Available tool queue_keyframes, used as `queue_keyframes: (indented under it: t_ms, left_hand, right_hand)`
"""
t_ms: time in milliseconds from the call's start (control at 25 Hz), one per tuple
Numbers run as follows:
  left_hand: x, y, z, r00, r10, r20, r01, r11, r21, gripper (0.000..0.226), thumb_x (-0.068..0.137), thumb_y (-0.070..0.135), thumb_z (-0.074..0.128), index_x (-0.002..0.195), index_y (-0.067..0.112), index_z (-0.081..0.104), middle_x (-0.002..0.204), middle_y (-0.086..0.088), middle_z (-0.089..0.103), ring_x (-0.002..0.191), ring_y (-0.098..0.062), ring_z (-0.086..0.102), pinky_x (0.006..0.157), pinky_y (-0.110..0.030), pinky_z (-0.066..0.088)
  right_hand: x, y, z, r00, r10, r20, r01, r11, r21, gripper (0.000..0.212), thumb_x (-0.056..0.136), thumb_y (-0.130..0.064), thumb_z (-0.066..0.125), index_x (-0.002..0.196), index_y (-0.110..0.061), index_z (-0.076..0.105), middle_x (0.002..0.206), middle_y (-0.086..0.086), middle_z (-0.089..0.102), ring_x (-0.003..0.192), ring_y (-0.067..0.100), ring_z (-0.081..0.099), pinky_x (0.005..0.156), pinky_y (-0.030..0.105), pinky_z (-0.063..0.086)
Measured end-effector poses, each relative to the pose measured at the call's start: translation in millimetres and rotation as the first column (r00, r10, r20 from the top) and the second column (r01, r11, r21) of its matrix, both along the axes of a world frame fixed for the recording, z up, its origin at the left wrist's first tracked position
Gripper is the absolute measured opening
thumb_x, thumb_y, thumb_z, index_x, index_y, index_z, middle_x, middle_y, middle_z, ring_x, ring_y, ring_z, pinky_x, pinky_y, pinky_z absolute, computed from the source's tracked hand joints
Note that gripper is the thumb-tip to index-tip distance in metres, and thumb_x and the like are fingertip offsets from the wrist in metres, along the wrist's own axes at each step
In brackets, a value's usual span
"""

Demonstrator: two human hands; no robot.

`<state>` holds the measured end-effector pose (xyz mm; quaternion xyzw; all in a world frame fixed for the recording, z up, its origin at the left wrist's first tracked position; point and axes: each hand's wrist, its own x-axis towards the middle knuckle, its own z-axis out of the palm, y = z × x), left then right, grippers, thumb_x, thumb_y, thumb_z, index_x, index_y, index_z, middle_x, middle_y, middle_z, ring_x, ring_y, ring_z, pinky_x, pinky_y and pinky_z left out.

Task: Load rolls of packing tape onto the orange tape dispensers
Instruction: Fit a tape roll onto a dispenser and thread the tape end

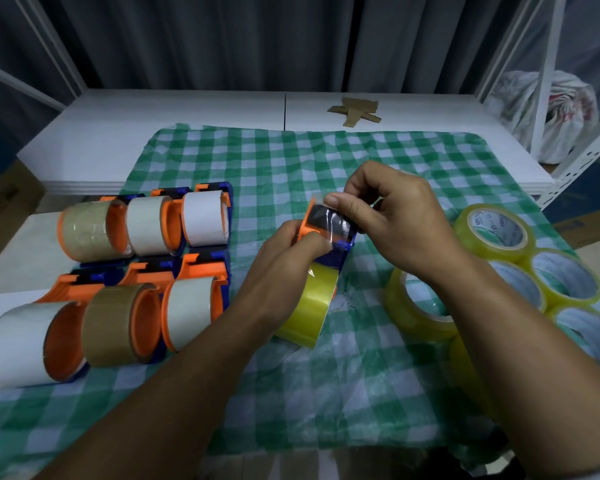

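step: threading the loose tape over the front of the dispenser, by my reading; the roll looks already seated.
right hand (392,220): fingers curled, thumb and fingertips pinching the clear tape end over the dispenser's front; it should pull straight and level, so the strip lies flat without creases.
left hand (278,268): fingers wrapped round the dispenser's body, thumb pressed at its front; a steady hold here lets the other hand do the pulling.
orange and blue tape dispenser (310,223): held in the air above the cloth, between both hands, near the middle of the table.
yellowish packing tape roll (309,310): sits on that dispenser, below the left hand, its lower edge near the cloth.
clear tape end (340,225): stretched across the black front part; whether it has reached the cutter i cannot tell.
white table (174,109): its left edge runs close beside the loaded row.
green and white checked cloth (378,375): bare patch in front of the hands, good room for setting down.
six loaded orange dispensers (129,271): two rows at left, packed touching.
spare yellowish tape rolls (465,233): clustered at right, close under the right forearm; a wide elbow swing could knock them.
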<state>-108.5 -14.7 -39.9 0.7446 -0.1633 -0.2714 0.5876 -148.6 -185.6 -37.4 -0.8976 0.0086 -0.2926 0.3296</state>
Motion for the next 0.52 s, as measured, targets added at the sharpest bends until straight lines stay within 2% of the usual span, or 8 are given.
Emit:
queue_keyframes:
  t_ms: [80, 240, 360, 520]
  left_hand:
    - [0.1, -0.6, 0.3, 1.000, 0.006, 0.001, -0.006, 1.000, 0.000, 0.036, 0.074, 0.048, 0.060, 0.102, 0.028, 0.069, 0.103, -0.002, 0.070, 0.101, -0.025, 0.065, 0.097, -0.055, 0.050]
    - [-0.2, -2.0, -1.1, 1.000, -0.001, 0.025, 0.000, 1.000, 0.015, 0.037, 0.071, 0.044, 0.063, 0.103, 0.028, 0.067, 0.102, 0.001, 0.070, 0.097, -0.019, 0.065, 0.090, -0.043, 0.049]
    - [1.3, -2.0, -3.2, 1.000, 0.008, 0.022, -0.008, 1.000, 0.015, 0.033, 0.072, 0.041, 0.059, 0.101, 0.027, 0.066, 0.102, -0.005, 0.068, 0.098, -0.025, 0.064, 0.087, -0.045, 0.048]
    - [1.6, -2.9, -4.7, 0.998, 0.033, 0.047, -0.035, 0.999, 0.033, 0.031, 0.077, 0.041, 0.060, 0.103, 0.026, 0.064, 0.100, -0.005, 0.069, 0.096, -0.026, 0.064, 0.087, -0.048, 0.050]
  right_hand:
    - [0.0, 0.2, 0.4, 1.000, -0.009, 0.003, 0.009, 1.000, -0.008, 0.032, 0.094, -0.039, 0.067, 0.080, -0.011, 0.060, 0.069, 0.000, 0.063, 0.064, 0.022, 0.059, 0.057, 0.045, 0.049]
    - [-0.2, 3.0, 1.2, 1.000, -0.027, -0.002, 0.027, 0.999, -0.043, 0.032, 0.094, -0.041, 0.066, 0.080, -0.013, 0.061, 0.070, 0.000, 0.064, 0.065, 0.022, 0.061, 0.059, 0.046, 0.050]
    - [0.3, 3.5, 3.1, 0.998, -0.043, -0.040, 0.042, 0.999, -0.029, 0.031, 0.094, -0.042, 0.067, 0.080, -0.015, 0.061, 0.070, 0.000, 0.066, 0.067, 0.022, 0.064, 0.062, 0.047, 0.053]
    - [1.0, 6.2, 4.5, 0.998, -0.036, -0.046, 0.035, 0.999, -0.027, 0.032, 0.093, -0.044, 0.066, 0.080, -0.015, 0.061, 0.071, 0.000, 0.066, 0.069, 0.022, 0.064, 0.064, 0.047, 0.053]
